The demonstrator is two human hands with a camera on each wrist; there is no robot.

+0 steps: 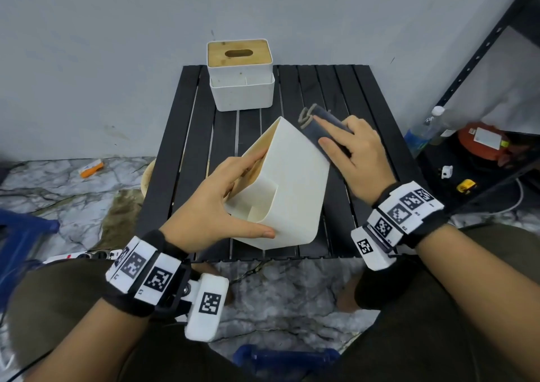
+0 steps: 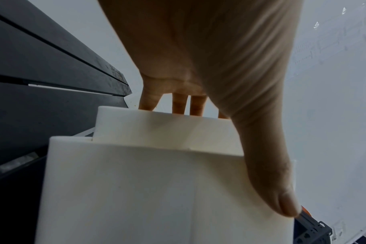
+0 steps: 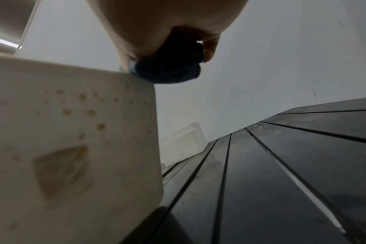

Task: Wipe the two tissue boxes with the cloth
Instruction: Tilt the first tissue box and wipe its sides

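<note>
Left hand [image 1: 216, 203] grips one tilted tissue box [image 1: 287, 182] (second box [image 1: 241, 74] behind); right hand [image 1: 355, 153] presses one cloth [image 1: 324, 124].

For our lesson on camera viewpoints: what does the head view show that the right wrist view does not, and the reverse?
Head only: the left hand gripping the tilted white plastic tissue box, and the bamboo-lidded box's wooden top. Right wrist only: yellow-brown stains on the tilted box's side. Both: the dark grey cloth under the right hand, and the black slatted table.
</note>
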